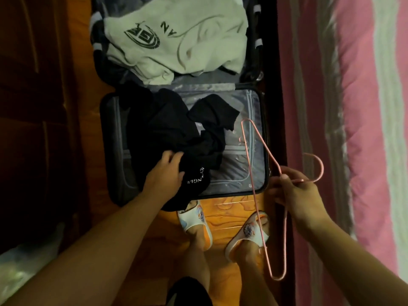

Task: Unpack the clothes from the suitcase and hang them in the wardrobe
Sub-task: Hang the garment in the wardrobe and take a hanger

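Note:
An open suitcase (260, 133) lies on the orange floor. Its near half holds a crumpled black garment (167, 131) with white lettering, and its far half holds a pale printed shirt (181, 40). My left hand (165, 171) grips the near edge of the black garment. To the right of the suitcase, my right hand (298, 191) pinches a pink wire hanger (258, 162) at its neck. The hanger's hook points toward the bed and its frame hangs over the suitcase edge and my right foot.
A bed with a pink and white striped cover (353, 129) runs along the right. Dark wooden furniture (39, 107) stands at the left. My feet in white and orange slippers (194, 219) stand on the floor just in front of the suitcase.

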`<control>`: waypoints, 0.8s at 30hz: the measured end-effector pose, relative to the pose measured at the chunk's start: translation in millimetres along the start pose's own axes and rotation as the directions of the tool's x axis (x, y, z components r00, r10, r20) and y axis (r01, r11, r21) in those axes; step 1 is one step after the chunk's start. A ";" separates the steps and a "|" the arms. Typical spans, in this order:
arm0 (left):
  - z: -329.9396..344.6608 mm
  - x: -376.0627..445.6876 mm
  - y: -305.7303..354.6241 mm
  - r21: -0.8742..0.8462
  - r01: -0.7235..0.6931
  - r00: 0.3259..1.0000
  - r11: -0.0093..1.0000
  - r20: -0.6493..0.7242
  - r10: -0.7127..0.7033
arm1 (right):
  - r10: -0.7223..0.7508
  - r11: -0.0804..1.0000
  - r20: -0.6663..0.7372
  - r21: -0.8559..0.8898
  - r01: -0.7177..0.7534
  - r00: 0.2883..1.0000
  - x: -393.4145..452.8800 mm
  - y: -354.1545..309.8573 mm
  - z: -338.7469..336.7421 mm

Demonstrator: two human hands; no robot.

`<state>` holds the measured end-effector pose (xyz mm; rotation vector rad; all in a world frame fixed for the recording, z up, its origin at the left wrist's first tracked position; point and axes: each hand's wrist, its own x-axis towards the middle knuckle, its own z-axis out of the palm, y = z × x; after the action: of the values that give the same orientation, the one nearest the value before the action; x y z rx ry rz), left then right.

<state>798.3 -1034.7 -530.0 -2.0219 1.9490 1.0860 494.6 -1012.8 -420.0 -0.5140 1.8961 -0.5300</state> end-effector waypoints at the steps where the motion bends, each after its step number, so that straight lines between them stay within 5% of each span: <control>1: 10.3 14.9 4.6 0.138 -0.091 0.996 0.986 0.003 0.091 | -0.002 1.000 0.004 -0.004 0.002 1.000 6.9 6.8 2.5; 6: 60.1 96.5 -4.9 0.584 -0.162 0.987 0.795 0.087 0.137 | 0.005 0.998 -0.029 0.058 -0.003 1.000 28.3 62.8 5.4; 8: 57.2 96.3 -1.5 0.458 -0.058 0.993 0.887 0.114 0.007 | 0.024 0.997 -0.040 0.069 -0.021 0.999 14.5 80.8 -2.7; 10: 33.0 70.6 15.9 0.090 0.128 0.985 0.988 0.103 -0.137 | 0.065 0.996 -0.061 0.062 -0.062 0.996 -10.4 89.8 -17.3; 13: -42.1 -1.3 63.6 -0.303 0.241 0.971 0.922 0.077 -0.228 | 0.108 0.991 -0.086 0.094 -0.100 0.990 -62.0 73.6 -47.5; 19: -245.9 -141.3 173.7 -0.390 -0.032 0.998 0.920 -0.058 0.010 | -0.015 0.991 -0.142 0.128 0.033 0.990 -188.9 -42.5 -128.6; 24: -395.1 -233.7 303.2 -0.434 -0.311 0.945 0.846 -0.047 0.323 | -0.293 0.947 -0.116 0.101 0.304 0.949 -271.1 -115.2 -200.7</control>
<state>700.7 -1109.3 6.2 -1.8853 2.2413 1.7601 416.9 -925.3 -83.3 -0.7139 1.8772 -0.8763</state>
